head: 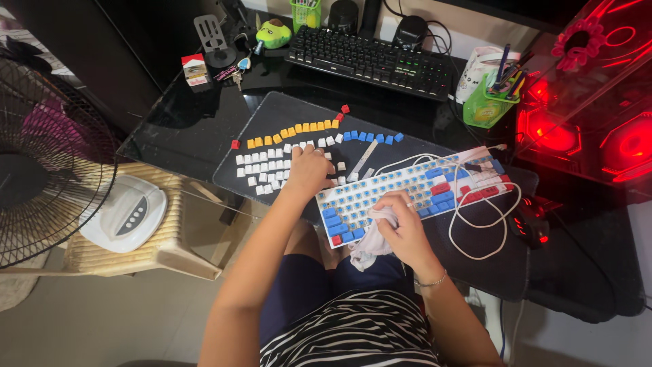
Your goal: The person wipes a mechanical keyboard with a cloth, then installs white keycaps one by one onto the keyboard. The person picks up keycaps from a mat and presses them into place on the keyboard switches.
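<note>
A white keyboard [414, 190] with blue and red keys lies slanted on a dark desk mat [285, 112], many keycaps removed. My right hand [401, 228] grips a white cloth [370, 238] pressed against the keyboard's near left part. My left hand [307, 170] rests fingers-down on the mat at the keyboard's left end, among loose white keycaps [261, 166]. Rows of yellow keycaps [292, 132], blue keycaps [370, 137] and a few red keycaps [343, 112] lie farther back on the mat.
A white cable [485, 224] loops over the keyboard's right side. A black keyboard [370, 61] sits at the desk's back, a green pen cup [485, 102] beside it. A red-lit computer case [591, 102] stands right; a fan [41, 163] and wicker stool [163, 238] stand left.
</note>
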